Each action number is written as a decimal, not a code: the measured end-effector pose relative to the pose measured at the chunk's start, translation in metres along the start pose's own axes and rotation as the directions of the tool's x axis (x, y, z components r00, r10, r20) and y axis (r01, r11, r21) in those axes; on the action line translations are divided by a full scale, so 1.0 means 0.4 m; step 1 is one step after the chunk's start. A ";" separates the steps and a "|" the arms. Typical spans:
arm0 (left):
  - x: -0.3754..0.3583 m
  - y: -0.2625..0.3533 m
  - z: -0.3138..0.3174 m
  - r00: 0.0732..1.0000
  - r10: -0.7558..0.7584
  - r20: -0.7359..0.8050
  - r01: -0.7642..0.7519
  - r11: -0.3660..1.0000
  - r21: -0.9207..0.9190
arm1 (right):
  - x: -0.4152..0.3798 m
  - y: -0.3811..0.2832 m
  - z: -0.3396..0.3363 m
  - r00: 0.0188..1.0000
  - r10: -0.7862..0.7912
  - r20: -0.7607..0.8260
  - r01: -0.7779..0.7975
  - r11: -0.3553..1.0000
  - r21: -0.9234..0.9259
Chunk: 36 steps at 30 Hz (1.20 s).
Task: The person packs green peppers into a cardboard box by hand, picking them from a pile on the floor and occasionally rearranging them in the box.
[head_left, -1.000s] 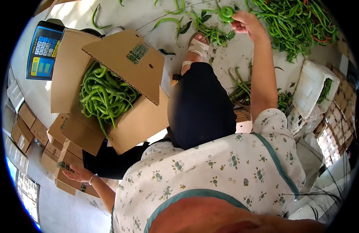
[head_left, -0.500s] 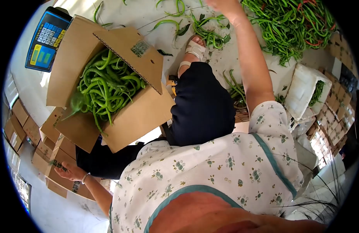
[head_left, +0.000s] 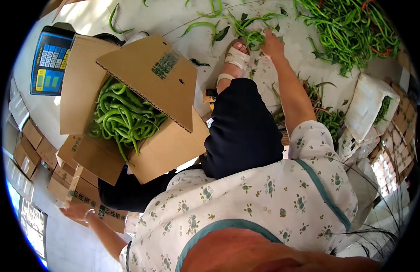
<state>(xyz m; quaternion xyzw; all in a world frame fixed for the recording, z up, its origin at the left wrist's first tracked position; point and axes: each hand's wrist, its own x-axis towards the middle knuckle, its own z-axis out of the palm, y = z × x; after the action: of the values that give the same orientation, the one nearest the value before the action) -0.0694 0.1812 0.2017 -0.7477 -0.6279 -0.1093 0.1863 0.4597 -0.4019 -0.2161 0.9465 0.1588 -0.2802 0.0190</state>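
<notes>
Green, long, curved peppers (head_left: 253, 36).

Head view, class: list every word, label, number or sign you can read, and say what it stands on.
None can be read for certain.
Green print on the cardboard box flap: too blurred.
Dark characters on the flat carton by the left hand: too distorted.
Keypad of the blue scale: too small.

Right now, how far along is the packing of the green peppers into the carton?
Done: the open carton already holds a deep layer of green peppers.
In hand: the right hand reaches into a small bunch of peppers on the floor; the left hand rests on flat cartons.
Left: a large pile lies unsorted, so much probably remains.
</notes>
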 end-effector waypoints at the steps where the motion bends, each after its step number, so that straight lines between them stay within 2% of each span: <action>1: -0.031 0.014 0.015 1.000 0.004 0.009 -0.004 1.000 0.028 | 0.004 0.028 -0.006 0.997 -0.021 0.070 0.010 0.988 0.154; 3: -0.127 0.034 0.042 0.999 -0.009 0.031 0.006 0.996 0.087 | 0.020 0.081 -0.030 0.976 -0.104 0.189 0.011 0.900 0.436; 4: -0.121 -0.055 0.102 0.991 -0.059 0.117 0.099 0.923 -0.372 | 0.001 0.091 -0.062 0.980 -0.142 0.140 0.046 0.844 0.535; 7: -0.142 -0.004 0.092 0.966 -0.254 0.058 0.256 0.881 -0.398 | -0.076 0.074 -0.187 0.907 -0.153 0.391 -0.250 0.554 0.794; 8: -0.138 -0.008 0.088 0.990 -0.105 0.091 0.133 0.904 -0.406 | -0.075 0.078 -0.212 0.882 -0.167 0.440 -0.257 0.613 0.747; 11: -0.139 0.003 0.071 0.994 -0.096 0.044 0.104 0.958 -0.267 | -0.099 0.069 -0.259 0.898 -0.260 0.354 -0.177 0.524 0.833; 14: -0.143 -0.005 0.054 0.983 -0.168 0.071 0.182 0.936 -0.303 | -0.071 0.110 -0.150 0.956 -0.147 0.253 -0.084 0.690 0.719; 17: -0.191 0.088 -0.009 0.974 -0.205 0.098 0.219 0.961 -0.167 | -0.021 0.124 -0.122 0.899 -0.280 0.336 -0.052 0.694 0.718; 18: -0.199 0.088 -0.017 0.969 -0.199 0.149 0.228 0.951 -0.211 | -0.015 0.120 -0.105 0.905 -0.259 0.337 -0.111 0.621 0.775; 19: -0.211 0.094 -0.023 0.984 -0.102 0.144 0.127 0.977 -0.171 | -0.010 0.114 -0.091 0.911 -0.237 0.338 -0.166 0.540 0.825; 21: -0.240 0.103 -0.033 0.987 0.082 0.137 -0.071 0.994 -0.083 | -0.017 0.079 -0.062 0.962 -0.206 0.181 -0.010 0.634 0.773; 22: -0.262 0.125 -0.040 0.988 0.066 0.140 -0.037 0.979 -0.203 | -0.013 0.063 -0.071 0.950 -0.251 0.187 0.021 0.646 0.763; 25: -0.283 0.122 -0.047 0.983 0.168 0.073 -0.167 0.986 -0.012 | -0.016 0.049 -0.124 0.947 -0.274 0.166 0.057 0.651 0.757; 26: -0.285 0.129 -0.054 0.988 0.132 0.075 -0.129 0.991 -0.043 | 0.000 0.075 -0.104 0.945 -0.323 0.047 0.153 0.564 0.811; 29: -0.287 0.149 -0.033 0.976 0.220 0.008 -0.220 0.972 0.080 | 0.102 0.051 -0.149 0.986 -0.119 -0.119 0.168 0.725 0.668; 30: -0.293 0.156 -0.035 0.975 0.220 0.008 -0.220 0.975 -0.007 | 0.139 0.050 -0.142 0.980 -0.121 -0.160 0.186 0.851 0.492; 32: -0.293 0.139 -0.023 0.977 0.210 0.036 -0.208 0.976 -0.067 | 0.199 0.010 -0.107 0.959 -0.166 -0.231 0.193 0.976 0.101; 34: -0.290 0.119 -0.023 0.979 0.201 0.045 -0.199 0.979 -0.046 | 0.196 -0.050 -0.094 0.994 -0.084 -0.075 0.078 0.994 -0.072; 35: -0.296 0.132 -0.021 0.984 0.173 0.046 -0.168 0.980 -0.107 | 0.204 -0.067 -0.098 0.999 -0.030 -0.011 0.028 0.984 -0.173; 36: -0.309 0.148 -0.022 0.988 0.145 0.050 -0.135 0.977 -0.168 | 0.222 -0.068 -0.080 0.997 -0.018 -0.075 0.009 0.993 -0.115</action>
<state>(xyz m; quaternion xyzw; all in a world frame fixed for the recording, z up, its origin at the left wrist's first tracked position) -0.0339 0.0582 0.1521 -0.8059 -0.5681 -0.1238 0.1119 0.5386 -0.3464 -0.2355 0.9527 0.1818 -0.2349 0.0652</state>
